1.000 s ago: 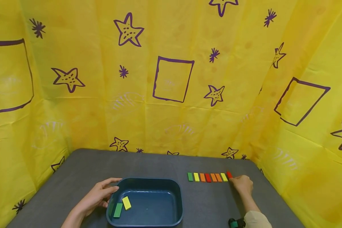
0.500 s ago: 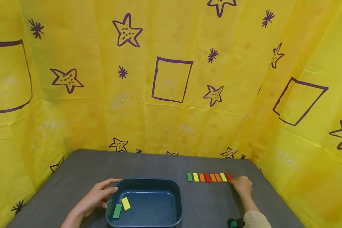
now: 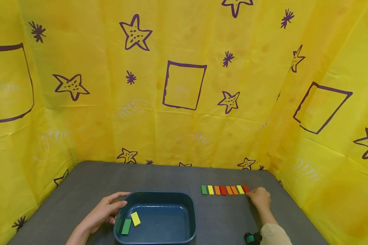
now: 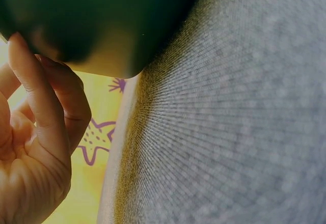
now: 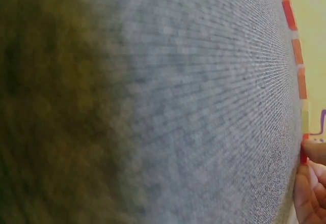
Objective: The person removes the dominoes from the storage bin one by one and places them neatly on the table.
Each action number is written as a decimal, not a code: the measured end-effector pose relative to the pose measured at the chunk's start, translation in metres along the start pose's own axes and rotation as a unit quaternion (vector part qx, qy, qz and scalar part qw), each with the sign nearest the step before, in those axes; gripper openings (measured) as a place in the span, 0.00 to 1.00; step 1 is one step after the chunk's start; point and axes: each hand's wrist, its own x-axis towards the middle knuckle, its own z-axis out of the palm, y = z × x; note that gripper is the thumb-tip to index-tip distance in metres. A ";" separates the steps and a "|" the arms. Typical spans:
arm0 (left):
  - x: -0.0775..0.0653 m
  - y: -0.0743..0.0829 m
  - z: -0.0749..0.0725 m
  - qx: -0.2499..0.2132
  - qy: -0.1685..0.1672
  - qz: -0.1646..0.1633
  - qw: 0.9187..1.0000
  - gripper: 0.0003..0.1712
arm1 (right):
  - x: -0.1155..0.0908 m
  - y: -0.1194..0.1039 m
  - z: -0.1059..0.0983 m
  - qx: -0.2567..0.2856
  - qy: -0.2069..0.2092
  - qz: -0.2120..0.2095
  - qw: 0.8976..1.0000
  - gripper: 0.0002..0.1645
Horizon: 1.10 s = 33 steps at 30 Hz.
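The red block (image 3: 245, 189) lies at the fingertips of the right hand (image 3: 259, 197), on the left side of this hand and a little forward. The right hand pinches it by its near end, with thumb and finger close together; the right wrist view shows this partly. The long axis of the block points away from the person, with a slight lean, and is roughly parallel to the yellow block (image 3: 240, 189) just beside it. Whether these two touch, I cannot tell.

From there the row continues to the left of the right hand: two orange blocks (image 3: 231, 190), another red one, another orange one, another yellow one, and at the far end a green block (image 3: 203, 190). All lie on the grey desk (image 3: 159, 177).

The left hand (image 3: 105, 208) is well apart from the red block, so the right hand is clearly the nearer. It holds the left side of the blue box (image 3: 165, 221) with bent fingers. Inside, just to the right of the left hand, lie a loose yellow piece (image 3: 135, 219) and a green piece (image 3: 126, 227).
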 end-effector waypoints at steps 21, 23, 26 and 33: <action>0.002 -0.002 -0.001 -0.006 -0.010 0.010 1.000 0.37 | -0.001 -0.003 -0.008 -0.011 -0.019 0.005 1.000 0.18; 0.001 -0.002 -0.001 -0.007 -0.008 0.009 1.000 0.37 | -0.002 -0.003 -0.008 -0.006 -0.019 0.006 1.000 0.18; 0.001 -0.002 -0.002 -0.007 -0.007 0.008 1.000 0.37 | -0.002 -0.004 -0.009 -0.004 -0.018 0.005 1.000 0.17; 0.002 -0.004 -0.002 -0.006 -0.009 0.011 1.000 0.37 | -0.003 -0.010 -0.009 -0.003 -0.008 0.001 1.000 0.20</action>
